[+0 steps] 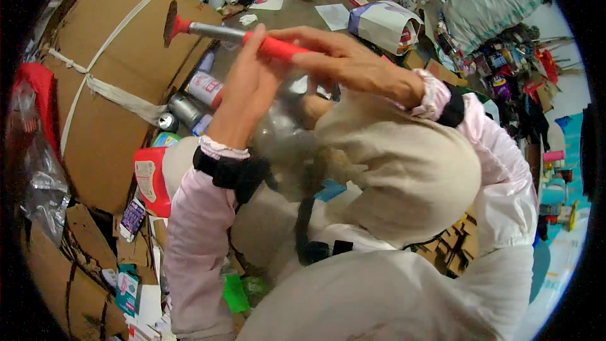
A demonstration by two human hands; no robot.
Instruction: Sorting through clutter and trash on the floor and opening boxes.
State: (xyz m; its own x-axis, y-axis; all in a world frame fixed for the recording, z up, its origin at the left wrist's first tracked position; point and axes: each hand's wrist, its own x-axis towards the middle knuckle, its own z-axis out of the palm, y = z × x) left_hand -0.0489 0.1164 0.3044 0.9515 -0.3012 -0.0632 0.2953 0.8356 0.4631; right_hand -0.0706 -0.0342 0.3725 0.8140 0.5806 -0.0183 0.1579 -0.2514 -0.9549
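A tool with a red grip (279,48), a silver metal shaft and a flat, brown, rusty-looking head is held out level in front of me. My right hand (343,59) grasps the rear of the grip, its fingers stretched along both sides. My left hand (255,78) is around the grip's front end, close to the shaft; part of its fingers is hidden. The head (170,23) points left, above a large cardboard box (118,90) tied with white strap. Below my hands, between my knees, is a blurred clear plastic bag or film (281,125).
At left a red-and-white plastic container (151,180) stands near metal cans (184,109) and a white-and-red can (206,86). A white-and-purple bag (386,23) lies ahead. Mixed litter and a full white woven sack (492,7) crowd the right. Flattened cardboard (61,274) fills the lower left.
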